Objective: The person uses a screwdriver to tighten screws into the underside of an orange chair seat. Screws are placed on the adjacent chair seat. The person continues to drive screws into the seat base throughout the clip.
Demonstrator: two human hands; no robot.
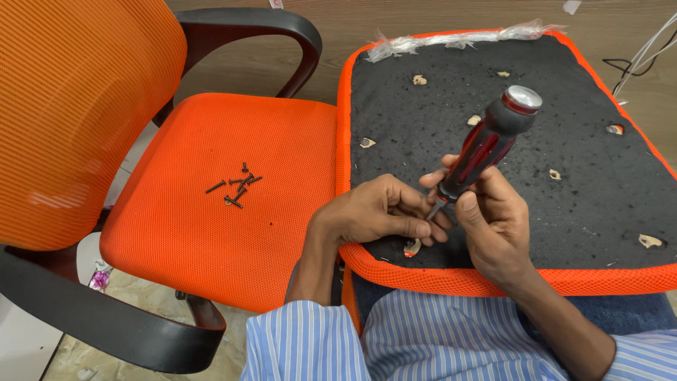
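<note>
My right hand (493, 222) grips a red-and-black screwdriver (490, 141) with a silver cap, its handle tilted up to the right. The tip points down at a torn hole (412, 247) near the front edge of an upturned seat cushion (536, 141), black underneath with an orange rim. My left hand (381, 212) rests on the cushion, fingertips pinched around the screwdriver's tip. Whether a screw is between those fingers is hidden.
An orange mesh office chair (204, 212) with black armrests (268, 28) stands to the left. Several loose black screws (236, 189) lie on its seat. More torn holes dot the cushion's black underside. White cables (645, 53) run at the upper right over a wooden floor.
</note>
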